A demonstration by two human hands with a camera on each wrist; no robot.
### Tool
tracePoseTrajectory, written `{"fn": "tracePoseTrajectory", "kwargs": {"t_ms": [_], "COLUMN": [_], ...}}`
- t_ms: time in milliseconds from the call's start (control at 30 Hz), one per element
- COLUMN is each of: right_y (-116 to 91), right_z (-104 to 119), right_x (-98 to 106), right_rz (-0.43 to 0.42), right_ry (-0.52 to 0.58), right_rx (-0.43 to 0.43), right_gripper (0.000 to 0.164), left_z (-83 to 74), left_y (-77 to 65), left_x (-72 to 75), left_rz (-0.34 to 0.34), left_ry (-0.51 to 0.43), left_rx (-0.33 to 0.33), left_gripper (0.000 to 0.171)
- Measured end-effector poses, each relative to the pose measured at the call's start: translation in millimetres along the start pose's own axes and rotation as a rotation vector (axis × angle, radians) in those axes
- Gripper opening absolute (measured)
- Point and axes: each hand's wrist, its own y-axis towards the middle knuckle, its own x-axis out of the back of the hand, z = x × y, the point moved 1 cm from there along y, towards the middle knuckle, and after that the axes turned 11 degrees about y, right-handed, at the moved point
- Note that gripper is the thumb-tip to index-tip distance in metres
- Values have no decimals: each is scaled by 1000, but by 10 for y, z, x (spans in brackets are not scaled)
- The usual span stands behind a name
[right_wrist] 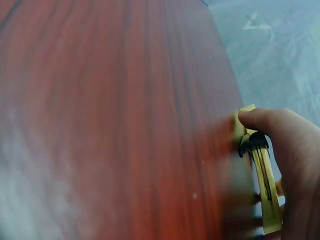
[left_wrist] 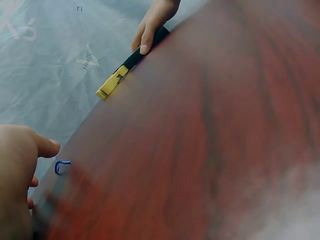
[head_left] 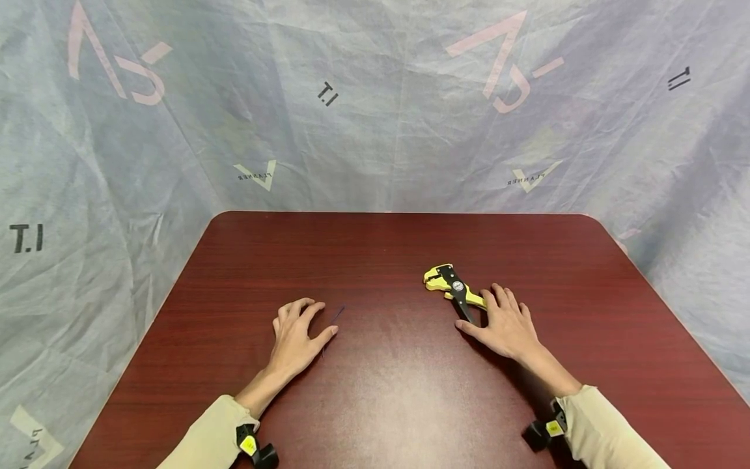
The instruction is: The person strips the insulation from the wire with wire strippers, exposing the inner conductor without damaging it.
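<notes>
A yellow and black wire stripper [head_left: 457,286] lies on the table with its head pointing to the far left and its handles toward my right hand [head_left: 506,327]. That hand rests at the handles, thumb and fingers spread apart on either side of them. In the right wrist view, the thumb overlaps the stripper [right_wrist: 267,192]. My left hand [head_left: 295,342] is low over the table, fingers loosely bent and thumb apart. A short, thin blue wire [head_left: 339,313] lies just beyond its thumb and fingertips; the left wrist view shows the wire [left_wrist: 58,167] bent, right by the thumb.
The dark red wooden table [head_left: 381,254] has rounded far corners. Behind it and at both sides hangs a grey printed cloth [head_left: 375,130]. Each wrist carries a black strapped camera, the left one [head_left: 266,454] and the right one [head_left: 538,435].
</notes>
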Motion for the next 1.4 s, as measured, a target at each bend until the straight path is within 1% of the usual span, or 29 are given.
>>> {"fn": "tracePoseTrajectory", "kwargs": {"t_ms": [300, 467, 567, 733, 900, 1133, 1400], "right_y": [9, 17, 20, 15, 9, 5, 3], "right_z": [-3, 9, 18, 23, 25, 32, 38], "right_x": [-36, -43, -46, -50, -46, -48, -42], "right_rz": [-27, -31, -37, -45, -44, -35, -28], "right_ry": [-14, -19, -21, -17, -15, -19, -22], "right_rx": [-3, -6, -4, -3, -5, -8, -9], "right_gripper": [89, 90, 89, 87, 87, 87, 88], "left_z": [-33, -27, -21, -11, 3, 3, -15], "left_y": [-8, 25, 46, 62, 68, 71, 69], "left_x": [-10, -31, -37, -50, -55, -45, -42], "left_rz": [-23, -47, -63, -87, -95, -103, -146], "left_ry": [50, 56, 46, 19, -11, -60, -60], "left_rx": [-28, -31, -27, -26, -26, 5, 9], "left_gripper": [51, 41, 33, 25, 21, 17, 13]}}
